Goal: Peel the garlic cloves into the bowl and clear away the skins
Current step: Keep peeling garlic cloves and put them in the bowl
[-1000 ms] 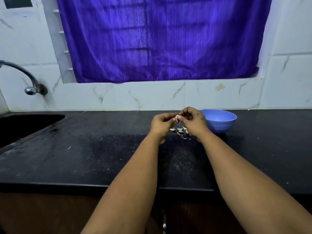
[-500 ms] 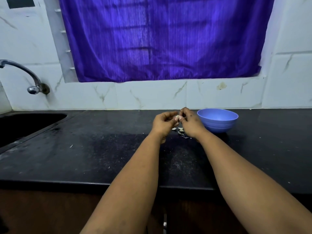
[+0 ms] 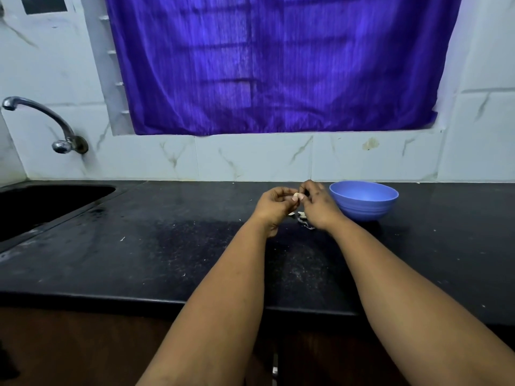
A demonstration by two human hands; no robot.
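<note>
A pale garlic clove [image 3: 297, 196] sits between my two hands, held above the black counter [image 3: 167, 246]. My left hand [image 3: 274, 206] pinches it with curled fingers. My right hand [image 3: 316, 204] meets it from the right and pinches at its end. Under the hands, a small heap of garlic skins [image 3: 303, 218] lies on the counter, mostly hidden by the right hand. A blue bowl [image 3: 363, 200] stands just right of my right hand; its inside shows nothing from this angle.
A black sink [image 3: 41, 207] is set into the counter at the left, with a metal tap [image 3: 41, 118] on the wall above it. A purple curtain [image 3: 278, 65] hangs behind. Small white flecks dot the counter [image 3: 122, 239].
Both hands have stayed together at the clove, shifting slightly lower over the skins, which are now more hidden. The view has tilted a little.
</note>
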